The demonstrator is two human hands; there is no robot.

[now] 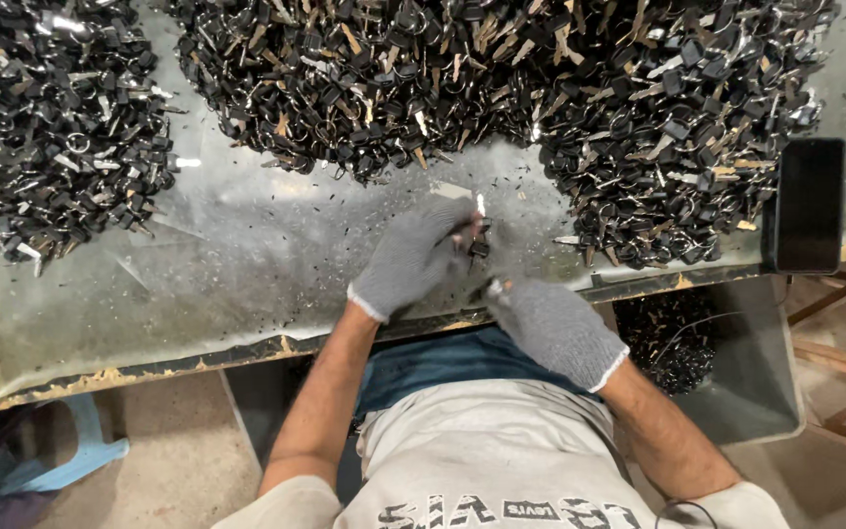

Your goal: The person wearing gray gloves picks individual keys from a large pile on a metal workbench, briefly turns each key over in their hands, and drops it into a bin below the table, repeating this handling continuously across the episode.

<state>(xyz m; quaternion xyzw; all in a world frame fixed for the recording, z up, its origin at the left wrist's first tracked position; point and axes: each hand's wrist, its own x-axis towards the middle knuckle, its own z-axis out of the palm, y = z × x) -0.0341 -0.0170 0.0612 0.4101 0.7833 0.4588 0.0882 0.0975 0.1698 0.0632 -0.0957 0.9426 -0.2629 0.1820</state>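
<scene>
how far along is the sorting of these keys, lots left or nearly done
Done, it seems: a bin below the table edge already holds a dark batch of pieces. In hand: the left hand pinches a single black-headed key, with the right hand close beside it. Left: plenty, judging by the big heap of keys across the table's far side and a second heap at left.

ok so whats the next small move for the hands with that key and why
Probably drop the finished key into the bin below the table edge. The left hand pinches it at the fingertips while the right hand sits just beside it, over the glass table. The bin on the right already holds similar dark pieces.
</scene>
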